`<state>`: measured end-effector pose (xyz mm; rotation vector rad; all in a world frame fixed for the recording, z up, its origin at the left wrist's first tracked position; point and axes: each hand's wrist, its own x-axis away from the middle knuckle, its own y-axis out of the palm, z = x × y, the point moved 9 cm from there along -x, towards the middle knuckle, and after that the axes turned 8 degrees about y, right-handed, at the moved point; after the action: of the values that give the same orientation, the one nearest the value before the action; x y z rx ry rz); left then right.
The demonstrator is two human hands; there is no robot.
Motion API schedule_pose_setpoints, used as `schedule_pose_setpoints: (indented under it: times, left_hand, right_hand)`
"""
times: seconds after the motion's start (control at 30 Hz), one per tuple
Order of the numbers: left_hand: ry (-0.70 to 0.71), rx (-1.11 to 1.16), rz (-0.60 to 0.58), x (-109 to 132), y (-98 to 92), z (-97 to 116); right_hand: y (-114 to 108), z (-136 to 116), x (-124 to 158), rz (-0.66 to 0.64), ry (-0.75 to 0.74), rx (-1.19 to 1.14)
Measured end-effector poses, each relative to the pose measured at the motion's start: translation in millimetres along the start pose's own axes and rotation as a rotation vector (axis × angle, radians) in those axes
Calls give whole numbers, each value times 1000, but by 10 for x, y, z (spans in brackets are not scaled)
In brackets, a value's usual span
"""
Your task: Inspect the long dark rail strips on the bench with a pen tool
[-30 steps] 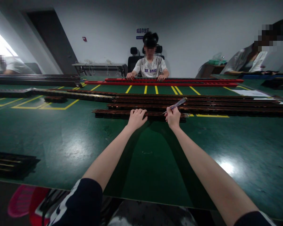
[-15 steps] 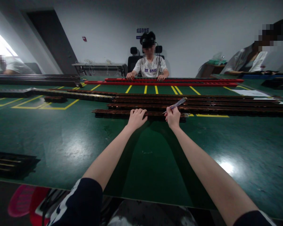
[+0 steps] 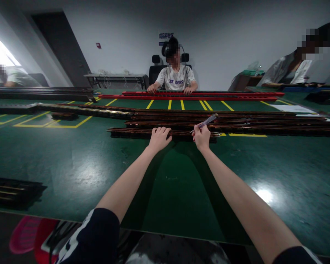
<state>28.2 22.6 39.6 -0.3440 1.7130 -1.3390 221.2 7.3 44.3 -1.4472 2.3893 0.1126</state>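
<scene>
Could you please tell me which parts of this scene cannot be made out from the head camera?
- Tip of the clear tool in the right hand: too small to tell where it touches the nearest dark strip.
- Left hand fingers: their undersides are hidden by the hand itself.
- Blue wall sign: too small to read.
- Black tray: cut off by the left edge.

A long dark strip with copper-coloured rails is lying flat across the green desk, nearest of several parallel strips. A slim clear-handled pen-like tool is slanting up to the right above it, tip pointing down at the strip.
</scene>
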Motion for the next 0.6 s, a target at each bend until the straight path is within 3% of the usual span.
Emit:
schedule_pose_setpoints:
  times: [0.6]
  left_hand:
    - [-6, -12, 7, -2, -7, -3]
  right_hand:
    - [10, -1, 5, -11, 19, 4]
